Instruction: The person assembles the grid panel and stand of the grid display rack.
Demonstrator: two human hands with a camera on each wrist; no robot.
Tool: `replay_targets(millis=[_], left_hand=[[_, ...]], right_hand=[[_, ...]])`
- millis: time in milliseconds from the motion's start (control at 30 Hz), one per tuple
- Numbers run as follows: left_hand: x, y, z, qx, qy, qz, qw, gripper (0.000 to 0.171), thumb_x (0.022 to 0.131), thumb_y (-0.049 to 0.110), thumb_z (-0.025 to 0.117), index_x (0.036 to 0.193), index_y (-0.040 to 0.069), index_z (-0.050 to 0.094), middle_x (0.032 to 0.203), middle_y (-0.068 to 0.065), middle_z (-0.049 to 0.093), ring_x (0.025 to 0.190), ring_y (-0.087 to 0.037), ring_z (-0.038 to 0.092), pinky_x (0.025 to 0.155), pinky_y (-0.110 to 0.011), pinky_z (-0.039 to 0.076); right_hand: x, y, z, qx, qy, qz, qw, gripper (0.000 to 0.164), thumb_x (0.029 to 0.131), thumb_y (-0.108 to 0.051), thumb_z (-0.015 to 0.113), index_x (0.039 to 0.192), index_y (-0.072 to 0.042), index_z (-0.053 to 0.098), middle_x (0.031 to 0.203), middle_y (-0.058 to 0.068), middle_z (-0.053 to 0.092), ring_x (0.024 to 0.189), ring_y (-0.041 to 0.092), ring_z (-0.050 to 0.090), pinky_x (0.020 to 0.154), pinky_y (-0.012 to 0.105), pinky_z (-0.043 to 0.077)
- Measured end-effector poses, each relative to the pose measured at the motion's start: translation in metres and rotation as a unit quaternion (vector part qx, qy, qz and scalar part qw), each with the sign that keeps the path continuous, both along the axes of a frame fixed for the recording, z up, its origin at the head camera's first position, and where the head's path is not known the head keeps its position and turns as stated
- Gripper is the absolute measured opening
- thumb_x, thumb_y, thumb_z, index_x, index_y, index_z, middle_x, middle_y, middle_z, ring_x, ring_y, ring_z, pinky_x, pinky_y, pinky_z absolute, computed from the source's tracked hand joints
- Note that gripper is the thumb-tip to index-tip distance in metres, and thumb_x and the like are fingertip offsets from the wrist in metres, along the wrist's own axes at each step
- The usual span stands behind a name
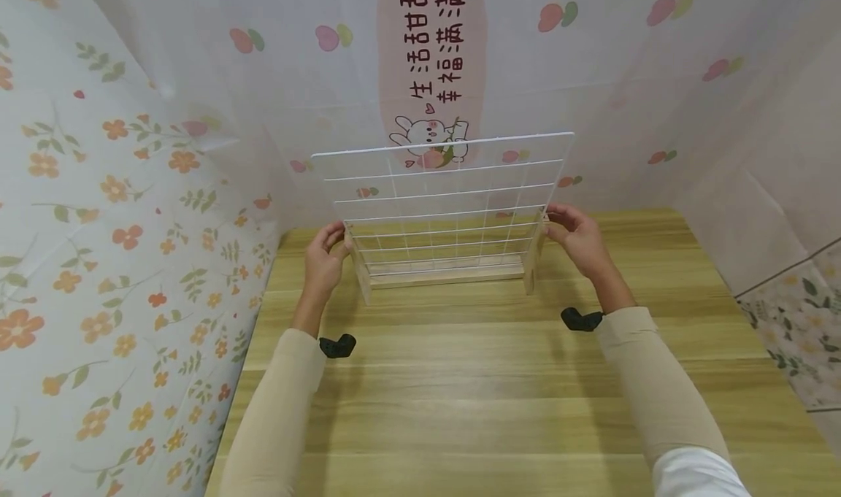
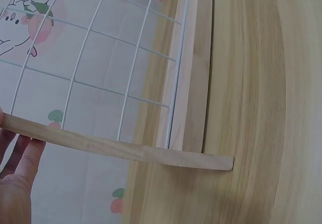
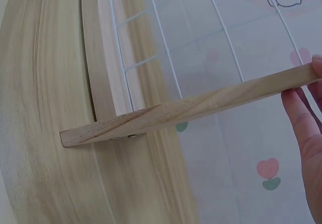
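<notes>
A white wire grid point(image 1: 443, 144) leans back in a light wooden stand, near the far edge of the table. Two side boards and a low crossbar point(image 1: 447, 276) make up the stand. My left hand point(image 1: 325, 260) pinches the upper part of the left side board point(image 2: 100, 146), fingers on its outer side. On the opposite end, my right hand point(image 1: 581, 241) grips the right side board point(image 3: 201, 103) near its top, thumb over the edge. Small metal fasteners point(image 3: 132, 136) show low on that board's outer face. The grid's lower edge runs along the crossbar, between the boards.
The wood-grain tabletop point(image 1: 447, 387) lies in front of the stand. A printed cloth point(image 1: 296, 81) with fruit, a rabbit and lettering hangs behind it, and a floral cloth point(image 1: 125, 263) covers the left side. Dark devices point(image 1: 338, 346) sit by both wrists.
</notes>
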State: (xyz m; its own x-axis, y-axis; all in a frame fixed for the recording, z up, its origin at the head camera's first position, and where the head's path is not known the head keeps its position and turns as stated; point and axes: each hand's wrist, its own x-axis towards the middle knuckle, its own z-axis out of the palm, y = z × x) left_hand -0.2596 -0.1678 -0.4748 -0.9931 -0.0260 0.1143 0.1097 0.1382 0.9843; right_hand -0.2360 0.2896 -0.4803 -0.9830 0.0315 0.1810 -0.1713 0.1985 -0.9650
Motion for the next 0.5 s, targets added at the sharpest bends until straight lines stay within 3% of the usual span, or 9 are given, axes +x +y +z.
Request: replay_targets(millis=[333, 500], left_hand=[[-0.0015, 0.008, -0.0022, -0.008, 0.024, -0.006, 0.9997, 0.045, 0.093, -0.003, 0.06, 0.137, -0.003, 0.048, 0.137, -0.021, 0.055, 0.125, -0.026, 0.051, 0.092, -0.018, 0.048], [-0.0013, 0.0097, -0.0015, -0.018, 0.026, -0.004, 0.9995, 0.046, 0.093, -0.002, 0.06, 0.138, -0.002, 0.048, 0.138, -0.021, 0.054, 0.125, -0.028, 0.052, 0.101, -0.034, 0.047]], right_hand=[[-0.0002, 0.005, -0.0009, -0.014, 0.015, -0.014, 1.0, 0.042, 0.09, 0.001, 0.064, 0.128, 0.012, 0.051, 0.112, -0.008, 0.061, 0.108, 0.001, 0.054, 0.083, 0.009, 0.048], [-0.0008, 0.0063, 0.0001, -0.007, 0.02, -0.022, 1.0, 0.042, 0.089, 0.003, 0.064, 0.128, 0.011, 0.052, 0.112, -0.008, 0.063, 0.107, 0.001, 0.055, 0.083, 0.009, 0.048]])
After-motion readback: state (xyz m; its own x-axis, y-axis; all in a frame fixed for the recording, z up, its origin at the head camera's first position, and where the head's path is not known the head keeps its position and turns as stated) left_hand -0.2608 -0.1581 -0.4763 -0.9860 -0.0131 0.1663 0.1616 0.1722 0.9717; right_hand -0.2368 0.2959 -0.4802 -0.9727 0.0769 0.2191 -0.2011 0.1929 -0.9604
